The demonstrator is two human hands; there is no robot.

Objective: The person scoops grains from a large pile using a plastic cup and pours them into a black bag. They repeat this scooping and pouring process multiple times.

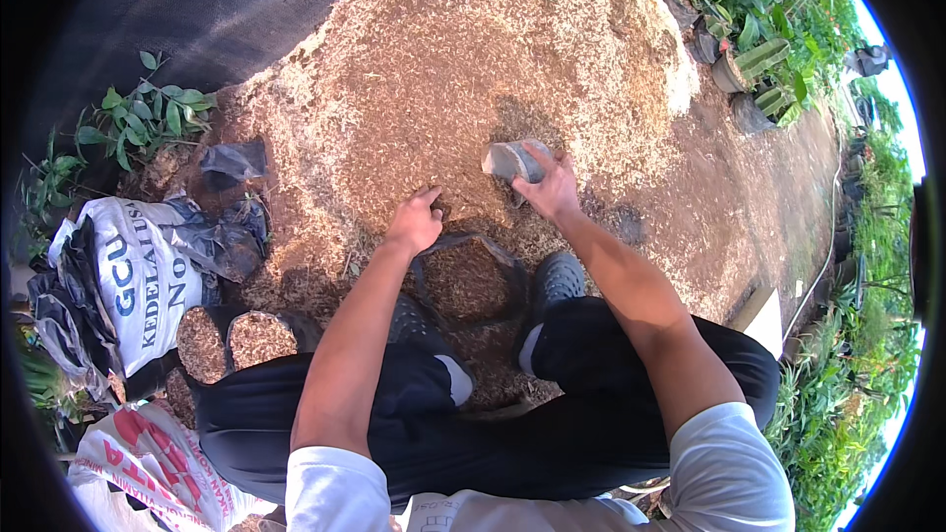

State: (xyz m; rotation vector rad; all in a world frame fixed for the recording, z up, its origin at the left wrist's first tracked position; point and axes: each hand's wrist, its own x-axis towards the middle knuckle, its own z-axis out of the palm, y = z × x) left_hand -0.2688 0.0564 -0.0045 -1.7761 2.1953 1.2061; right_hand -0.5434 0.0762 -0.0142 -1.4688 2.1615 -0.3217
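Note:
My right hand (550, 183) grips a grey cylindrical container (510, 159), perhaps a cut-down plastic pot, tilted on its side at the near slope of a large mound of brown husk-like planting mix (473, 74). Over the mound's near edge is my left hand (416, 223), holding nothing, its index finger extended and the others partly curled. Whether its fingertips touch the mix, I cannot tell. Between my shoes stands a black plastic grow bag (510, 258), its mouth spread wide, with brown mix (469, 281) inside.
Filled grow bags (262, 336) stand beside my left knee. White printed sacks (151, 273) and black plastic (222, 244) lie at left. Dark netting (192, 7) borders the mound. Potted plants (746, 66) and a pale hose (820, 266) line the right side.

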